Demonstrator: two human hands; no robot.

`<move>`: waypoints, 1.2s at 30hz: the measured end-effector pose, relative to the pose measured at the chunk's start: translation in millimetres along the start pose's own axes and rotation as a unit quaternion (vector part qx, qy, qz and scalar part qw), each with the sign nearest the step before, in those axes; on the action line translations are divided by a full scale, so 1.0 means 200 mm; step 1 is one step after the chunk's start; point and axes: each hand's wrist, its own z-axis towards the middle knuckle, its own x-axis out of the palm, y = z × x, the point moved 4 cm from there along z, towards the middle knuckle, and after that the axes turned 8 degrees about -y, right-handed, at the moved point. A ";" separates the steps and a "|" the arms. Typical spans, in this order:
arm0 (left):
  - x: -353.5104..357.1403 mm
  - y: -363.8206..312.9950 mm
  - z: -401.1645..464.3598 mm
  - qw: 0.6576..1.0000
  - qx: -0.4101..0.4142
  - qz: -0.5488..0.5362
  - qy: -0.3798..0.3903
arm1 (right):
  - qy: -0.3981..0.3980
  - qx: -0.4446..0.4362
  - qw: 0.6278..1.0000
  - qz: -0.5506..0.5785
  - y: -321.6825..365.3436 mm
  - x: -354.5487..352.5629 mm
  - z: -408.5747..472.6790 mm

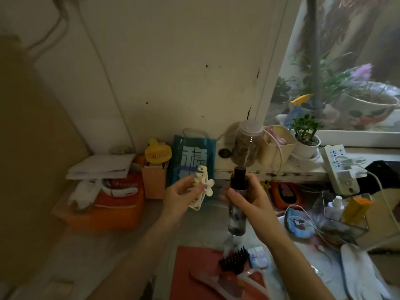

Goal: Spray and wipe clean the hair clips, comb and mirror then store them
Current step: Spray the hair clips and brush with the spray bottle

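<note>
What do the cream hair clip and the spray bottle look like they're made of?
Hair clip: probably plastic, a cream, matte, moulded claw shape. Spray bottle: see-through body, likely clear plastic though it might be glass, with a black, seemingly plastic, pump top.

The teal bag bears a large white character, partly hidden.

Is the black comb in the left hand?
No, the left hand holds a cream hair clip; the black comb lies on the red mat.
</note>
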 end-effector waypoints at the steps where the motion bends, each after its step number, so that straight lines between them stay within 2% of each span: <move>1: -0.02 0.06 0.01 1.000 -0.001 0.020 -0.006 | -0.003 0.012 1.000 0.006 -0.04 0.00 -0.01; 11: -0.21 0.66 0.07 0.983 -0.055 0.173 -0.015 | -0.027 0.104 0.994 -0.011 -0.42 0.06 -0.07; 18: -0.27 0.96 0.08 0.967 -0.066 0.245 -0.011 | -0.053 0.156 0.986 -0.011 -0.65 0.09 -0.12; 28: -0.30 1.17 0.11 0.953 -0.059 0.296 0.007 | -0.066 0.182 0.981 -0.031 -0.80 0.08 -0.14; 36: -0.28 1.20 0.10 0.950 -0.049 0.308 0.018 | -0.096 0.196 0.976 -0.022 -0.82 0.01 -0.16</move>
